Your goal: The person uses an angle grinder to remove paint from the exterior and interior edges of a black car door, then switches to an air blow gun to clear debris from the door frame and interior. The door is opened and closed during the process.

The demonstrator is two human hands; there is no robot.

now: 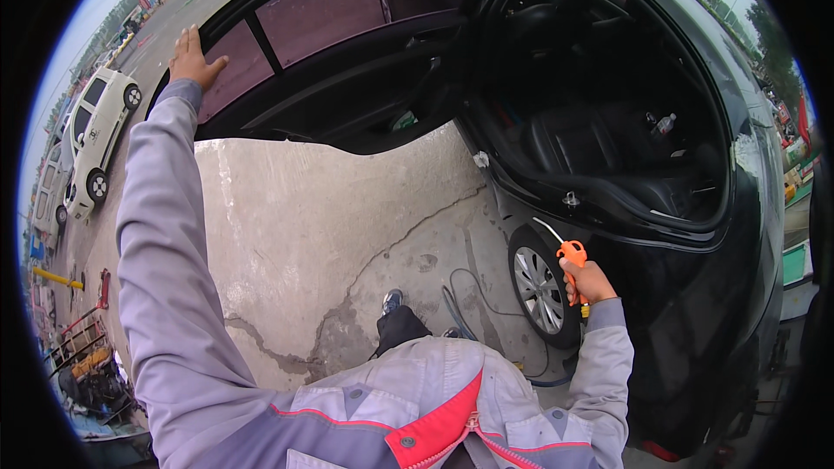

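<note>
My left hand (192, 61) is stretched out to the far left, fingers extended and thumb apart. It rests against the outer edge of the open rear car door (347, 108), beside its tinted window. In my right hand (592, 281) is an orange air blow gun (572, 252) with a thin, bent pale nozzle pointing up and left. My fingers wrap around its handle, and a yellow fitting shows below. The gun is in front of the rear wheel (537, 288), below the door opening of the black car (678, 295).
An air hose (456, 304) loops on the cracked concrete floor (287, 208) near my feet. Inside the car are a dark seat (573, 143) and a plastic bottle (665, 124). A white car (100, 126) stands at the left, with metal parts (82, 382) below it.
</note>
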